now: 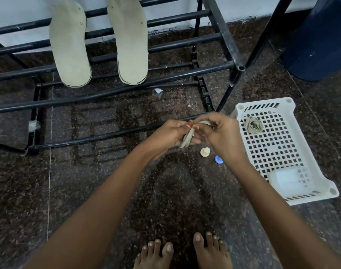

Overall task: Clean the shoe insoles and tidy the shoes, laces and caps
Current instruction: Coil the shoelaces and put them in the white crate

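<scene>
Both hands meet above the dark floor, in front of the rack. My left hand (170, 133) grips a looped grey shoelace (187, 140), its coils hanging below the fingers. My right hand (220, 133) pinches the lace's upper end beside the left thumb. A second lace, rolled into a bundle (253, 126), lies in the white perforated basket (305, 197). Two pale insoles (68, 45) (129, 39) lean across the bars of the black shoe rack (185, 45). A cream cap (205, 152) and a blue cap (218, 159) lie on the floor under my right wrist.
A translucent white box (286, 181) sits at the basket's near end. A dark blue bin (319, 39) stands at the top right beside a slanted black pole (262, 41). My bare feet (183, 251) are at the bottom edge. The speckled floor looks damp in places.
</scene>
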The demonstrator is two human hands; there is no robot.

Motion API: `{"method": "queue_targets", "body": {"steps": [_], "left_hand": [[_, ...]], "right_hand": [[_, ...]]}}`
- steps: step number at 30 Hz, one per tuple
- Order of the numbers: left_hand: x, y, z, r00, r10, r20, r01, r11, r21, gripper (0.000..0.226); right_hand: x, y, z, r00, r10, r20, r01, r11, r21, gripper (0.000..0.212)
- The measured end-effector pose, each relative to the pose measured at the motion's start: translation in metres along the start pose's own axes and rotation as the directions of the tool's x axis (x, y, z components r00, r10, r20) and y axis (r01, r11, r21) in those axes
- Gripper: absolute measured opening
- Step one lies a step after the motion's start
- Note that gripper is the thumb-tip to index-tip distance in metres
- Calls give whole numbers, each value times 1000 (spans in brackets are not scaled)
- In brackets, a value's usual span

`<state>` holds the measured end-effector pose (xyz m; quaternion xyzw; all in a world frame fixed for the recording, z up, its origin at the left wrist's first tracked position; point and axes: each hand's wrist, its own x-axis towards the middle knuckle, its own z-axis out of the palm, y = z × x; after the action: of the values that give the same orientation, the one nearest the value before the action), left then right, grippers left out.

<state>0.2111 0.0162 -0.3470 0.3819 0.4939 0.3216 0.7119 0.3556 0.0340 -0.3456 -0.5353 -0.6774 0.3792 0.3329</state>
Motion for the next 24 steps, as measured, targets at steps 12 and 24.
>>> {"method": "queue_targets", "body": {"steps": [12, 24], "left_hand": [[-7, 9, 1, 983, 34, 181, -7, 989, -148, 29], [8, 5, -5, 969, 147, -197, -231, 818, -526, 27]], "right_hand": [[-1, 5, -1, 908, 389, 154, -387, 641, 663, 15], [-22, 4, 27, 985, 152, 84, -162, 979, 128, 16]]}}
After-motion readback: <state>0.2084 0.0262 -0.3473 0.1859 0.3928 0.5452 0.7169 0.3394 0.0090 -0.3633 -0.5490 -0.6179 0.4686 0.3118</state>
